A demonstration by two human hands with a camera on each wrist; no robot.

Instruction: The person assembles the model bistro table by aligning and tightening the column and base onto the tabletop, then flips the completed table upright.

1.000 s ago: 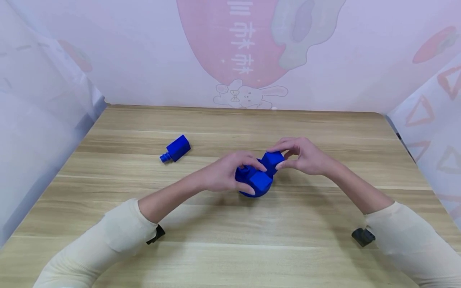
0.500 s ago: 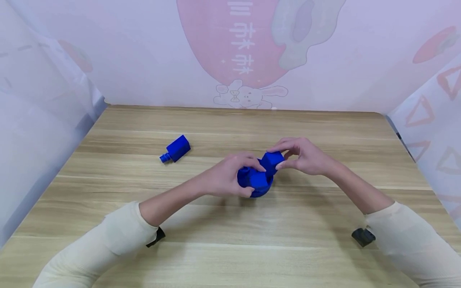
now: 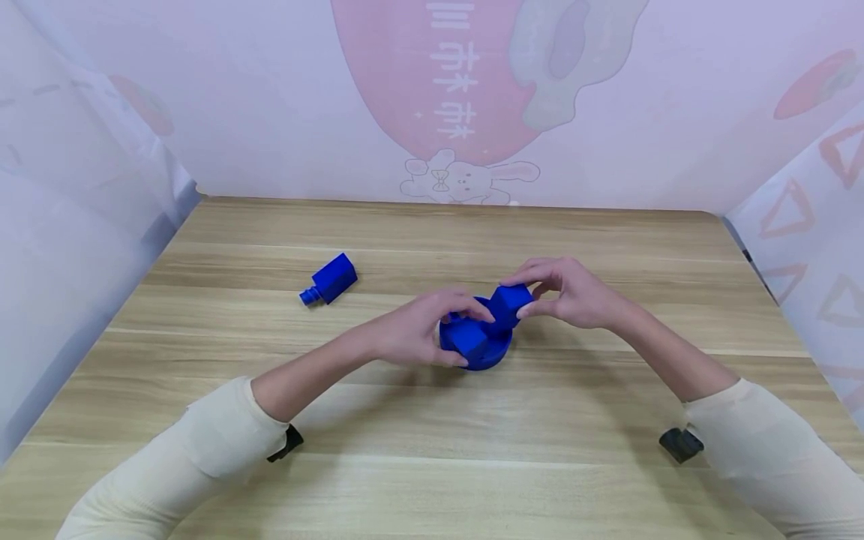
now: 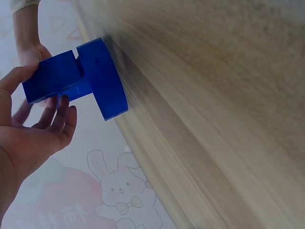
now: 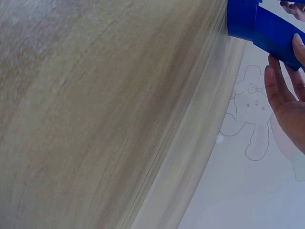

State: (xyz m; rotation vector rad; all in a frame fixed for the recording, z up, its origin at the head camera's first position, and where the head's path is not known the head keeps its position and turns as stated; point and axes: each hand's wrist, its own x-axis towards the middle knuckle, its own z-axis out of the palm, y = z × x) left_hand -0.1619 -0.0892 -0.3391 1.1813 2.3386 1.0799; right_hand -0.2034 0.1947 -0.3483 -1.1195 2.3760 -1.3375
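Note:
A shallow round blue dish stands on the table, its side wall showing in the left wrist view. My left hand pinches a blue block between thumb and fingers, over the left part of the dish. The lower end of that block is hidden in the head view. With thumb and fingers, my right hand holds a second blue block at the dish's far right side. This block leans outward from the dish in the right wrist view.
A third blue block with a narrow ridged neck lies on its side at the left of the wooden table. A printed cloth hangs behind the table's back edge.
My left hand has shifted the block it holds leftward over the dish, changing its tilt. More of the dish now shows. The right hand and its block stay in place.

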